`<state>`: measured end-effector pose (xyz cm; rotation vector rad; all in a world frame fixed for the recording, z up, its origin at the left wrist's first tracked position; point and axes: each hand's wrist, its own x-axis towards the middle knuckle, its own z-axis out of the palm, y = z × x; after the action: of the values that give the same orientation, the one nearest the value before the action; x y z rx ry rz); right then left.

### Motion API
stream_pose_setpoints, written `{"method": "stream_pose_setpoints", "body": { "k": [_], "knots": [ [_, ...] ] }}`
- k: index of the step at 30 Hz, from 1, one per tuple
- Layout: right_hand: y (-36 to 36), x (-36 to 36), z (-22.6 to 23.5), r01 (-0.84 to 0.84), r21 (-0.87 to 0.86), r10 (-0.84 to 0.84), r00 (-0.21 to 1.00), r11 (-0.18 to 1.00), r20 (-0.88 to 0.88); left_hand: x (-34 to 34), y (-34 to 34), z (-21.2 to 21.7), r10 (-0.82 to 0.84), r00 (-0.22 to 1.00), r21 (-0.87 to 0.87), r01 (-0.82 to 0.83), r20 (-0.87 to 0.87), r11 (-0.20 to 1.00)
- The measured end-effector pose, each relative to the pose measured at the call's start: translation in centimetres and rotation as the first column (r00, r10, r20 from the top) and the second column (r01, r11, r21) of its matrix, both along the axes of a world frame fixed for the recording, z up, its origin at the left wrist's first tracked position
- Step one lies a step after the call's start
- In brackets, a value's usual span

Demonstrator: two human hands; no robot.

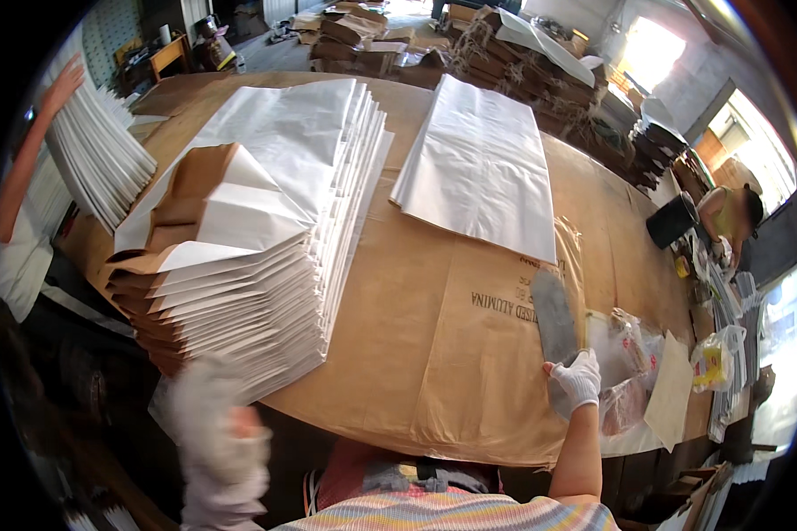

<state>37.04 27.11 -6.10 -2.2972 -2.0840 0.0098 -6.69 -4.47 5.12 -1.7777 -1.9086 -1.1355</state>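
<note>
Worn on a worker's head, the left of two wide fisheye cameras here looks down and ahead across a broad table (398, 354), sitting close above a striped shirt (443, 511), left hand (217, 416) and right hand (578, 379), its view reaching a distant window (653, 50).

One grey plate (553, 311), one black bucket (671, 220), two co-workers (23, 262) show.

Windows (655, 50) at right glare white, the left hand (214, 409) blurs, edges curve into black.
</note>
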Motion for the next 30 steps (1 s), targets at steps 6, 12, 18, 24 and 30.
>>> {"method": "stream_pose_setpoints", "body": {
  "k": [6,12,18,24,30],
  "knots": [
    [2.5,4.5,-1.1,0.038,-0.035,-0.05,0.873,0.999,-0.485,6.1,8.3,-12.4,-0.148,0.986,-0.459,0.095,-0.082,0.884],
    [12.3,-4.9,8.3,-0.275,0.265,0.375,0.782,0.924,-0.497,6.1,8.0,-13.4,-0.098,0.995,-0.44,0.086,-0.004,0.894],
    [21.4,-17.3,5.8,-0.595,0.195,0.626,0.734,0.78,-0.263,6.1,8.6,-12.5,-0.087,0.995,-0.522,0.095,0.041,0.848],
    [20.6,-19.8,-3.5,-0.886,0.275,0.879,0.433,0.374,0.201,6.1,8.4,-13.2,-0.09,0.994,-0.488,0.107,0.059,0.866],
    [21.5,-21.1,-3.6,-0.864,0.146,0.863,0.497,0.482,0.09,6.0,8.7,-13.0,-0.073,0.993,-0.498,0.109,0.09,0.86]
  ]
}}
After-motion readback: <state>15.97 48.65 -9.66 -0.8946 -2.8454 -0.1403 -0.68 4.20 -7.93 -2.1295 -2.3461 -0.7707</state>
